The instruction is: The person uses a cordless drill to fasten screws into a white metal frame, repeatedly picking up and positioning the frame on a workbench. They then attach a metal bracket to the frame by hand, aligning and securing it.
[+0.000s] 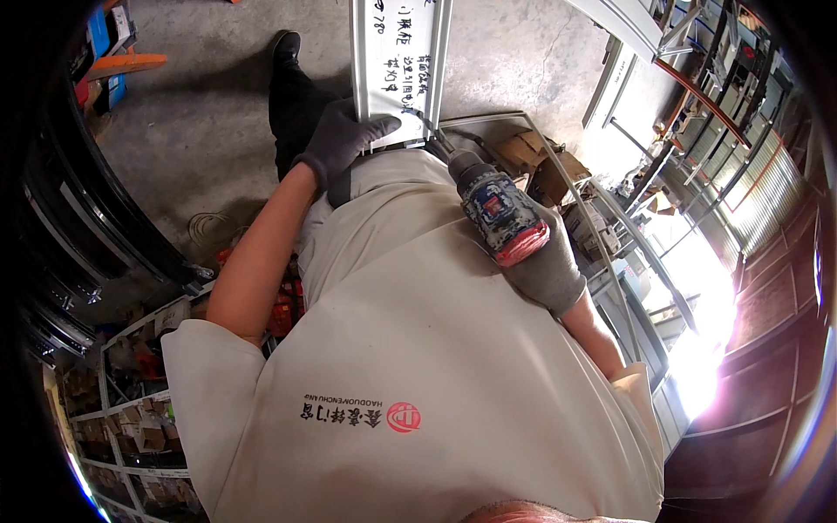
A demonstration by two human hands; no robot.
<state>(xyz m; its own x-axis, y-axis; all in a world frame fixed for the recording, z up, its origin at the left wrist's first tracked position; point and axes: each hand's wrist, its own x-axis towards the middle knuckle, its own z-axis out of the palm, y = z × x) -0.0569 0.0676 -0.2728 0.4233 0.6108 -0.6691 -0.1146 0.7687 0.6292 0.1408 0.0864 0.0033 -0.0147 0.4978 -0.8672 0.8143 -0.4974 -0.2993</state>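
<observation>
In the head view, the gloved left hand point(343, 142) clasped the white channel-shaped panel point(392, 83) at its near end, thumb on the face. The gloved right hand point(551, 272) was wrapped around the power drill point(493, 205), pointed at the panel's near right corner; contact could not be determined.

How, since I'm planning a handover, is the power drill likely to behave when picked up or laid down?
The power drill is probably heavy for its size, given its thick, bulky body. Its scuffed casing looks hard, so it should stay stiff. Its rounded shape might let it rock.
</observation>
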